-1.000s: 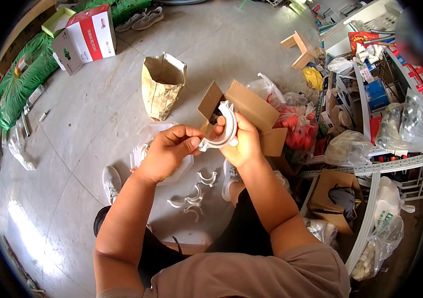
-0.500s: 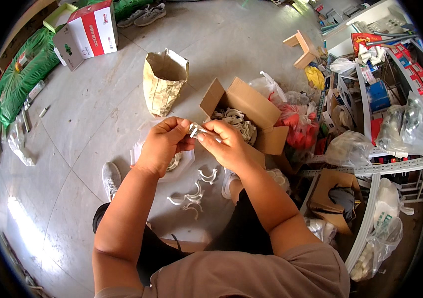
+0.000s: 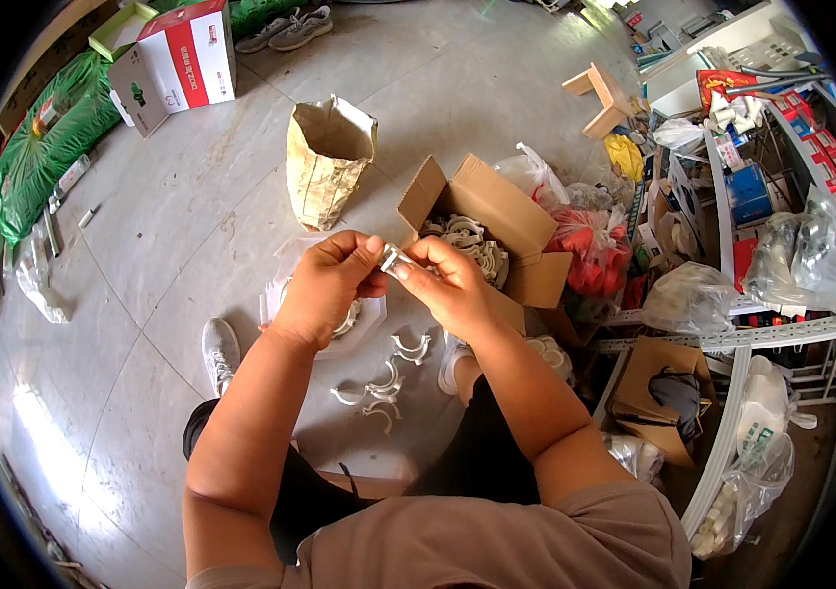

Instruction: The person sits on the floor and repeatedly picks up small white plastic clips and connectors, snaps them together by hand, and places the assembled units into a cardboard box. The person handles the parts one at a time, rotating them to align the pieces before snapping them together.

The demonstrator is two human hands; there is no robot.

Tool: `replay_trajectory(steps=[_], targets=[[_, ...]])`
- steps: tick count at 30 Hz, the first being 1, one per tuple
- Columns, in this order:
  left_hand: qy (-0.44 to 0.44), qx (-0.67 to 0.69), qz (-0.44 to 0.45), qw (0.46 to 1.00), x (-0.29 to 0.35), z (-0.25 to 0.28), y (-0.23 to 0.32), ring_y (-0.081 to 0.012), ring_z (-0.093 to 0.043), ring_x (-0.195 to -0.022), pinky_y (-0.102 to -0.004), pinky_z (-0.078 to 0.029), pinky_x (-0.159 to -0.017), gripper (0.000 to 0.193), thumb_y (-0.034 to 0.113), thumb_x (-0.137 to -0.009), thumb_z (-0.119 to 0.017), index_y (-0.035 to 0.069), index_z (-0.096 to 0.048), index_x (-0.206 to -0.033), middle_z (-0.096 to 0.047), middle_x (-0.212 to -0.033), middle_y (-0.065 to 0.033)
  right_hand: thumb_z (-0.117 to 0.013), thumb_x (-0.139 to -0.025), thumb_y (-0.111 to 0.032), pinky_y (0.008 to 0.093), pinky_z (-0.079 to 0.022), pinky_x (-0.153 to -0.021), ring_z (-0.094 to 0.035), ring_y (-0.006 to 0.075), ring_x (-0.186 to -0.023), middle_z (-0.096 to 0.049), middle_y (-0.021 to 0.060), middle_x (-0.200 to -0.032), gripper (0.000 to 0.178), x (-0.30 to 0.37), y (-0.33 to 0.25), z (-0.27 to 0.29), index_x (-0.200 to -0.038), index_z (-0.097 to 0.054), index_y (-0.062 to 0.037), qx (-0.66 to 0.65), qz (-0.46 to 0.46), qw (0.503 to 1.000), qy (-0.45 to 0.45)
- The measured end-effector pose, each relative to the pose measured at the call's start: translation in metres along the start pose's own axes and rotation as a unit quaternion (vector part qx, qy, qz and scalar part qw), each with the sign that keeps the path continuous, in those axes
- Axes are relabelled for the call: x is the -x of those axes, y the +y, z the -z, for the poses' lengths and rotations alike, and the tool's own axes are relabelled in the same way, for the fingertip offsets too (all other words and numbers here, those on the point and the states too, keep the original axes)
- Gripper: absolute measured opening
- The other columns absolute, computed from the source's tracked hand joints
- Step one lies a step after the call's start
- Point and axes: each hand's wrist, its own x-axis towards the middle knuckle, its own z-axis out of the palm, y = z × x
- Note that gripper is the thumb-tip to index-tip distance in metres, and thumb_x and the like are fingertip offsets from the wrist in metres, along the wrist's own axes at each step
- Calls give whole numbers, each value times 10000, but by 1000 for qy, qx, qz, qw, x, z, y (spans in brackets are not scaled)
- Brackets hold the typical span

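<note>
The right hand pinched a white fitting; the left hand, toward nine o'clock, met its end, whether in a closed grip unclear. At two o'clock stood an open cardboard box; at six, loose half-rings.

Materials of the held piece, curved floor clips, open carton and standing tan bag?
Held piece: likely plastic; pale, bright glint, mostly hidden. Curved clips: likely plastic; smooth, white, moulded-looking. Open carton: cardboard; matte brown, creased flaps. Tan bag: paper or woven plastic, unclear; dull, wrinkled sides.
</note>
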Motion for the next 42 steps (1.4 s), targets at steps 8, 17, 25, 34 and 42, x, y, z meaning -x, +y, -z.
replay_trajectory(steps=[8, 17, 25, 34, 42], targets=[[13, 10, -13, 1000, 3, -6, 2, -77, -521, -655, -219, -453, -631, 197, 208, -882, -514, 19, -570, -884, -575, -761, -16, -583, -832, -138, 188, -367, -608, -437, 33, -688, -531, -12, -778, 156, -1, 4, 2, -876, -514, -6, -60, -16, 998, -22], [8, 5, -29, 1000, -3, -3, -6, -96, -549, -704, -234, -469, -663, 211, 213, -881, -513, 14, -569, -923, -589, -812, -32, -592, -828, -143, 195, -389, -638, -460, 38, -717, -544, 0, -797, 174, 0, 8, -1, -890, -509, -3, -14, -16, 1000, 1], [6, 19, -31, 999, 1, -8, -4, -81, -536, -699, -223, -456, -676, 200, 192, -877, -524, 6, -582, -918, -593, -802, -22, -610, -808, -97, 183, -382, -634, -450, 26, -710, -539, -13, -798, 151, 1, 5, 2, -878, -523, 6, -72, -16, 997, -4], [-13, 104, -5, 994, 7, -10, 8, -94, -542, -711, -236, -477, -686, 210, 216, -862, -545, 13, -587, -896, -593, -802, -34, -628, -760, -24, 163, -360, -589, -440, 9, -657, -524, -34, -726, 107, 1, -10, 3, -808, -533, -10, -132, 11, 991, 12], [-15, 16, -1, 1000, 10, -2, 12, -93, -530, -701, -226, -457, -674, 186, 202, -852, -563, 17, -581, -859, -574, -772, -19, -655, -723, -47, 176, -359, -562, -439, 16, -637, -513, -40, -702, 133, 1, -8, 5, -762, -530, -23, -80, 31, 996, -5]])
